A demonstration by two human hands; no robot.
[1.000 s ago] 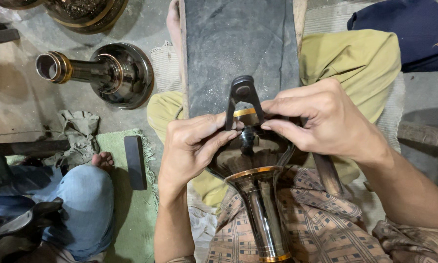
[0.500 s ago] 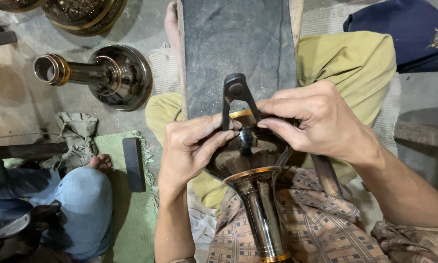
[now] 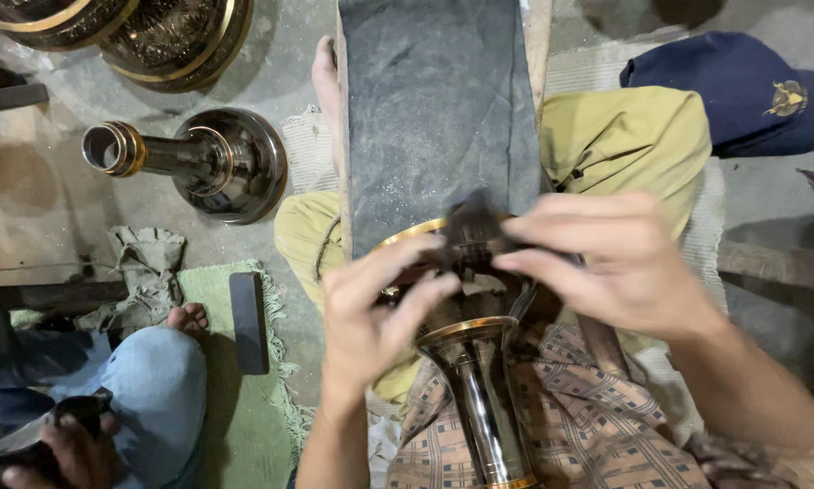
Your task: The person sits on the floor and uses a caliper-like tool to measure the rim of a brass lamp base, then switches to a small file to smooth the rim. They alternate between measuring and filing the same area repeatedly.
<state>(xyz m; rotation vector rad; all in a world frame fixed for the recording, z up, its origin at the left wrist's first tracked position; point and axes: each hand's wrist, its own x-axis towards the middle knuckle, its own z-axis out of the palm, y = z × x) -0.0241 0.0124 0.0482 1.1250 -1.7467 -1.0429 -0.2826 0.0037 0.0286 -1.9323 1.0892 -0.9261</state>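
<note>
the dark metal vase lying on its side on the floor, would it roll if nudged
The vase would probably roll, since it lies on its round body, but likely in a curve because neck and base differ in width. Its glossy surface looks slippery, and being metal it likely feels stiff and fairly heavy.

Free room: bare concrete floor (image 3: 44, 190) at left, between the lying brass vase (image 3: 198, 163) and the crumpled rag (image 3: 139, 258). Open slate slab (image 3: 438, 109) surface ahead of both hands, unobstructed to its far edge. Obstacles: left hand (image 3: 375, 312) and right hand (image 3: 611, 263) crowd the dark clamp tool (image 3: 470, 240) and the vase neck (image 3: 479, 389) in the lap. Left of the green mat (image 3: 226, 398), another person's knee (image 3: 158, 389) and bare foot (image 3: 187, 319) block passage. A black block (image 3: 248, 321) lies on the mat's edge. Right: blue cap (image 3: 742, 95).
</note>
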